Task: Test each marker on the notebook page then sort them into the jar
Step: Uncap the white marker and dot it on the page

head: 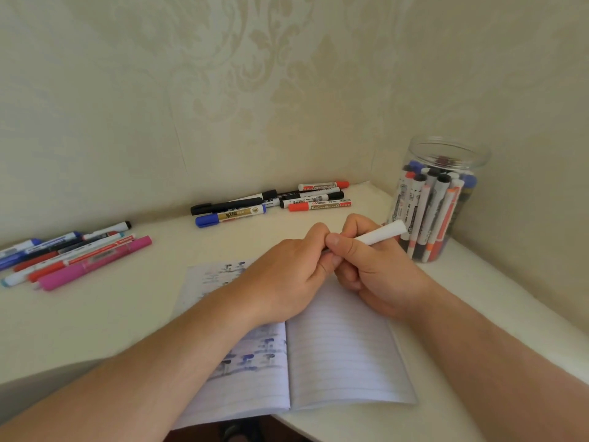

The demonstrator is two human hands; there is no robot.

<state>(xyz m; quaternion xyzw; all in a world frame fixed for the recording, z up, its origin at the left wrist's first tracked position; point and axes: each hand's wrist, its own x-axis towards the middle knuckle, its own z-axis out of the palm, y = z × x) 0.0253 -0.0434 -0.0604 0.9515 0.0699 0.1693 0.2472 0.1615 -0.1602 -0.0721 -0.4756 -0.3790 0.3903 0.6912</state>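
Observation:
A white marker [382, 233] is held above the open notebook [344, 352]. My right hand [369, 266] grips its barrel, whose free end points toward the jar. My left hand [293, 275] is closed around the marker's other end, which its fingers hide. The notebook's left page carries blue and dark test marks; the lined right page is blank. A clear jar [436, 202] at the right holds several upright markers.
Several loose markers [271, 202] lie along the back wall. Another pile with a pink marker [92, 264] lies at the left. The white table meets walls behind and to the right; its curved front edge [318, 429] is near me.

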